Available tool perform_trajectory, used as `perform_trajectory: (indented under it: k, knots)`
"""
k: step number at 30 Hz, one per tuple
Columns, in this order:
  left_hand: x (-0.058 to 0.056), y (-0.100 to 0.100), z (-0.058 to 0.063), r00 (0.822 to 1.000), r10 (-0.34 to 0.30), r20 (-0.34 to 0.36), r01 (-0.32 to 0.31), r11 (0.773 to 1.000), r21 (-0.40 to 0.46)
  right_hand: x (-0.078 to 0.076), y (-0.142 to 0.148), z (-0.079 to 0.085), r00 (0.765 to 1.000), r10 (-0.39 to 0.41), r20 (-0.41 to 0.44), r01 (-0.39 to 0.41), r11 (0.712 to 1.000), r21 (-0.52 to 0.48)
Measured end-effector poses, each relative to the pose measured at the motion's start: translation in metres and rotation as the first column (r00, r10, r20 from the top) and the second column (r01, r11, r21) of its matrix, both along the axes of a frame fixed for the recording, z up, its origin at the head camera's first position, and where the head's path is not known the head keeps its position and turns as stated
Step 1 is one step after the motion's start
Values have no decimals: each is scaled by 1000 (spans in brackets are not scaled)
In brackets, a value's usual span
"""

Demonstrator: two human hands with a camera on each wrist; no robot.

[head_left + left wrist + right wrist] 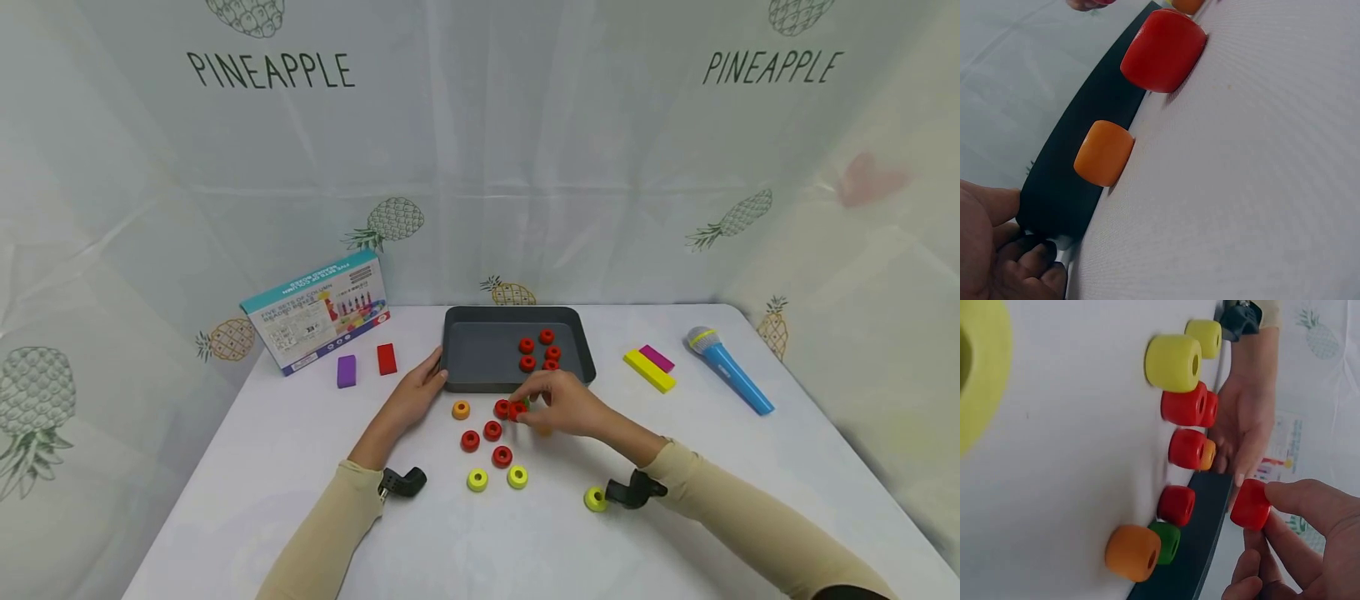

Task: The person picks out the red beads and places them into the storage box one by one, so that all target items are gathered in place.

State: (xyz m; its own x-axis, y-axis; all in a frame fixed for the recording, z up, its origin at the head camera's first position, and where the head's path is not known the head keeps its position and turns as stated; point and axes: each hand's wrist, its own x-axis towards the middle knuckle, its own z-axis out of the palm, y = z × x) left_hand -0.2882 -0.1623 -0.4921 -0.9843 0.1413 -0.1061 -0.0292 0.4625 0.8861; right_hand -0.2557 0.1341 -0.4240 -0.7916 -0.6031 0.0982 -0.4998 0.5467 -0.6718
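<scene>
My right hand [566, 406] pinches a red bead [1251, 504] between thumb and fingers, raised just in front of the tray's near edge. The left hand [412, 398] grips the dark grey tray [480, 350] at its left near corner, thumb against the rim and fingers curled at the side. Several red beads [527, 344] lie in the right half of the tray. More red beads [492, 431] are on the table before it, with an orange bead [461, 409] near the left hand. Under the right hand, a green bead [1167, 542] and another orange bead [1133, 553] are mostly hidden from the head view.
Yellow beads [477, 480] sit nearer the front. A purple block [347, 372], a red block [386, 359] and a printed box [318, 312] stand left of the tray. To the right lie a yellow block [649, 370], a magenta block [657, 358] and a blue microphone [731, 371].
</scene>
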Motion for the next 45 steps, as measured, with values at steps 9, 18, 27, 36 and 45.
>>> perform_trajectory:
  k: [9,18,27,36,45]
  knots:
    - [1,0,1,1000,5,1,-5,1000,-5,-7,-1,4,1000,9,-7,-9,1000,-11]
    - [1,-2,0,1000,-3,-7,3,1000,-12,-17,-4,12,998,22,-53,-22,1000,-6]
    - [0,-3,-1,1000,-1,-1,1,1000,-4,-31,-10,15,997,22,-80,-23,1000,-8]
    - [-1,-2,-1,1000,-6,0,6,1000,-10,-44,-9,10,998,13,-69,-14,1000,-14]
    - [-1,-1,-1,1000,-4,0,4,1000,-5,-60,-12,7,995,-28,-94,27,1000,-11]
